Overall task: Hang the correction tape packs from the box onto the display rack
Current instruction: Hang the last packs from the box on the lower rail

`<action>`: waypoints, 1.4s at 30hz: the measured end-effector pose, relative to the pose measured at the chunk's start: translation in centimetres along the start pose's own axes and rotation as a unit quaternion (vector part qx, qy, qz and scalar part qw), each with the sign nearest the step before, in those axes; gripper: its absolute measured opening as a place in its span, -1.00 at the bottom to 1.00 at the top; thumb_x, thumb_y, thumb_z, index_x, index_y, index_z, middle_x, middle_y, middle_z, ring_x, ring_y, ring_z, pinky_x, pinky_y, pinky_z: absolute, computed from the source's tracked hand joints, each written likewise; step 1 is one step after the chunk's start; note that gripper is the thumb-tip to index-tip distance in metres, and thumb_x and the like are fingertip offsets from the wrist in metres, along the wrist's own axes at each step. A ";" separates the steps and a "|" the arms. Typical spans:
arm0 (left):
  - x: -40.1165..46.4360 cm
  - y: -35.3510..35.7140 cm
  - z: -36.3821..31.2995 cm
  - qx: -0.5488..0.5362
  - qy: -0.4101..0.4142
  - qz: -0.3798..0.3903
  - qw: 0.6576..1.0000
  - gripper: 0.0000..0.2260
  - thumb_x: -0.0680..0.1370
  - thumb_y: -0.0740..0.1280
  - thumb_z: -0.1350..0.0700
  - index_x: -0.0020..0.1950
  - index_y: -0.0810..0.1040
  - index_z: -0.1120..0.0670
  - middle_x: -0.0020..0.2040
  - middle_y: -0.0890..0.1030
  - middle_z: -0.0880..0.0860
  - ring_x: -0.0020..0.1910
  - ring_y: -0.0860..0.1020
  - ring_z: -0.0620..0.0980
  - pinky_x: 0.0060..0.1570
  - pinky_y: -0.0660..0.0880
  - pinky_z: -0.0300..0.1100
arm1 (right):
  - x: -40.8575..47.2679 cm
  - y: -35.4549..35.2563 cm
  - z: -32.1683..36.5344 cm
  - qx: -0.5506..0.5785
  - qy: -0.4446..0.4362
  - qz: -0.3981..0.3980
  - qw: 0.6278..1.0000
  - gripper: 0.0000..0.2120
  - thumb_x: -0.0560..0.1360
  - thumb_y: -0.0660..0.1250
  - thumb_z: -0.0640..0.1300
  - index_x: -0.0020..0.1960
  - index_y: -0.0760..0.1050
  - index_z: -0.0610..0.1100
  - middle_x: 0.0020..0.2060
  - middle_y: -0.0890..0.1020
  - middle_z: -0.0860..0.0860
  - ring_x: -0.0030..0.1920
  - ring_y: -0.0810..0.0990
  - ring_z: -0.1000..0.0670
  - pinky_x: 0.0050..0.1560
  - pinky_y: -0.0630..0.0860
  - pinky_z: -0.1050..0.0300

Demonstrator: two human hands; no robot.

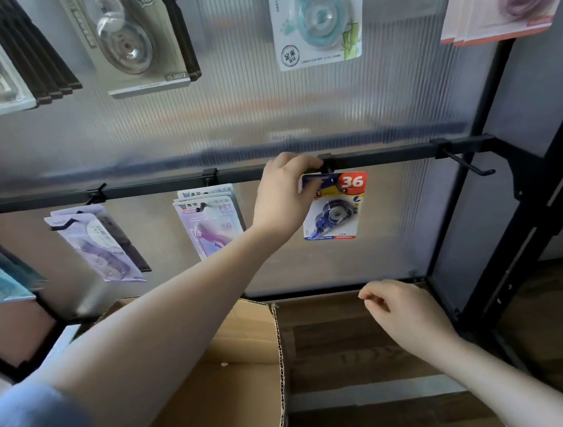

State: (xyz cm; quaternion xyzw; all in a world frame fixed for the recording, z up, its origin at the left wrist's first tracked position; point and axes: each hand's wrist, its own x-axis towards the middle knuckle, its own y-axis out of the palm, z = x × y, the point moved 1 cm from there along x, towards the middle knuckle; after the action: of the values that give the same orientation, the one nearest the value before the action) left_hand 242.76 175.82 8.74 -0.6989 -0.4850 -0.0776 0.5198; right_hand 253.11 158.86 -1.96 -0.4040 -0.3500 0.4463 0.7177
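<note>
A blue correction tape pack (336, 208) with a red "36" corner hangs just under the black rail (388, 157) of the display rack. My left hand (283, 196) pinches the pack's top left corner at the hook, fingers curled over the rail. Lower right, my right hand (402, 308) hovers with loosely curled fingers and holds nothing. The open cardboard box (252, 353) stands on the floor below; my left forearm covers much of it, and its contents are hidden.
Purple tape packs (210, 225) and lilac packs (97, 244) hang on hooks to the left. A bare hook (468, 164) sticks out at the rail's right end. More packs (318, 17) hang on the upper row. The black rack frame (522, 224) slants down the right side.
</note>
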 end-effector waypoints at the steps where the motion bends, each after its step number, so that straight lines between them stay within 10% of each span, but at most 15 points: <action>1: -0.8 -0.8 0.6 0.008 0.012 -0.001 1.000 -0.78 0.51 0.34 0.18 0.15 0.58 0.09 0.09 0.54 0.08 0.13 0.44 0.08 0.06 0.27 -0.27 | 0.1 0.1 0.4 0.002 -0.001 -0.005 1.000 -0.80 0.57 0.20 -0.08 0.11 0.55 0.04 0.02 0.60 0.16 0.01 0.54 0.13 -0.05 0.47 0.27; 17: -17.8 -11.9 15.0 0.102 -0.085 0.200 0.971 -0.73 0.51 0.35 0.07 0.20 0.54 0.06 0.12 0.50 0.05 0.15 0.43 0.03 0.15 0.33 -0.17 | 2.9 4.9 13.0 0.009 -0.093 -0.017 0.995 -0.81 0.55 0.22 -0.18 0.06 0.58 -0.07 0.01 0.62 0.00 0.04 0.55 -0.09 0.01 0.46 0.06; 28: -28.2 -10.0 22.6 0.098 -0.109 0.458 0.877 -0.58 0.51 0.29 -0.15 0.32 0.41 -0.04 0.23 0.41 0.00 0.23 0.37 -0.01 0.18 0.36 -0.20 | 2.8 13.9 18.5 -0.066 -0.142 0.097 0.983 -0.74 0.56 0.14 -0.16 0.15 0.53 -0.03 0.05 0.58 0.00 0.09 0.52 -0.10 0.05 0.47 0.02; 42: -33.8 -7.3 17.7 -0.133 -0.084 0.742 0.652 -0.46 0.38 0.40 -0.24 0.29 0.45 -0.06 0.20 0.50 -0.09 0.17 0.44 -0.12 0.21 0.41 -0.17 | 2.5 17.3 15.8 -0.111 -0.126 0.154 0.974 -0.75 0.57 0.15 -0.14 0.16 0.52 -0.04 0.04 0.57 -0.02 0.11 0.51 -0.10 0.02 0.36 0.10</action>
State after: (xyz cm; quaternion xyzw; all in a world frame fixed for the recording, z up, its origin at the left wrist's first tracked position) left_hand 212.74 169.73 -15.14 -0.8910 0.1690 0.3297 0.2623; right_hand 234.17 170.15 -10.24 -0.4711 -0.4186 0.5569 0.5410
